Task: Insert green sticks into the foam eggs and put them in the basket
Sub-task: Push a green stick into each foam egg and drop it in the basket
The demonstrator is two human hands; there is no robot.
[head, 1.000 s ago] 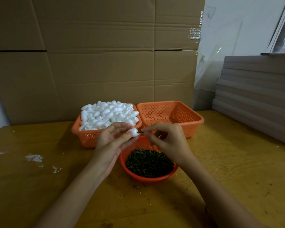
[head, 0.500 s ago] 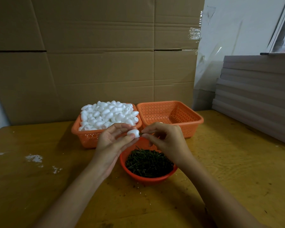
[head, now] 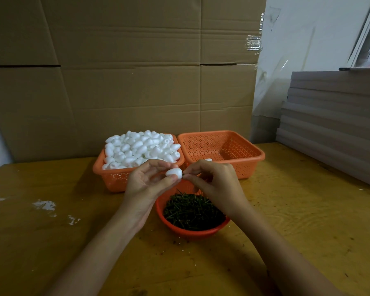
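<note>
My left hand pinches a white foam egg between thumb and fingers, above the round orange bowl of green sticks. My right hand has its fingertips pinched together right against the egg's right end; the stick there is almost wholly hidden. Behind stand an orange basket heaped with foam eggs and a second orange basket to its right, where one white egg shows at the near edge.
The wooden table carries white foam crumbs at the left. A cardboard wall closes the back. A stack of grey boards lies along the right side.
My right fingertips have closed the small gap to the egg, and the bit of stick seen between them earlier is now hidden. Both hands stay in place above the bowl.
</note>
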